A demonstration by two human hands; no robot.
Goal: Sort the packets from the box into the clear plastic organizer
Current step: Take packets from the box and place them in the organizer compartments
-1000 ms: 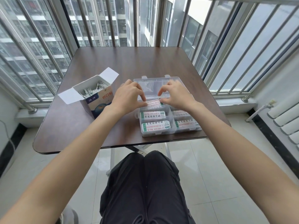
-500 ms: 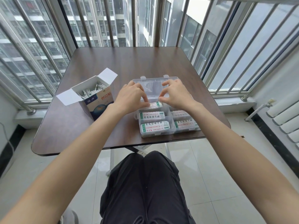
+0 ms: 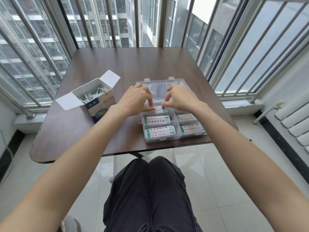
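Packets (image 3: 157,120) lie flat in the clear plastic organizer (image 3: 173,137), one stack to a compartment, white with green ends and dark printed characters. The organizer sits near the front edge of the table (image 3: 117,64), its lid (image 3: 160,88) thrown back and lying open on the far side. On the left column, the middle and near compartments each hold a stack whose label reads plainly from above; on the right column two more stacks show, the farther one half hidden under a wrist. Both hands meet over the far left compartment, where one more packet (image 3: 158,108) lies between them. The left hand (image 3: 135,99) has its fingers curled down with the tips on that packet's left end, and the right hand (image 3: 180,97) pinches thumb toward forefinger at its right end; whether the packet is lifted or already resting on the compartment floor I cannot tell. To the left of the organizer, well clear of it, stands the box (image 3: 98,106), blue and white with red characters on its face, both top flaps open. It is crammed with more white packets (image 3: 93,96) standing on edge. The table is dark brown wood grain, set against barred windows (image 3: 108,22).
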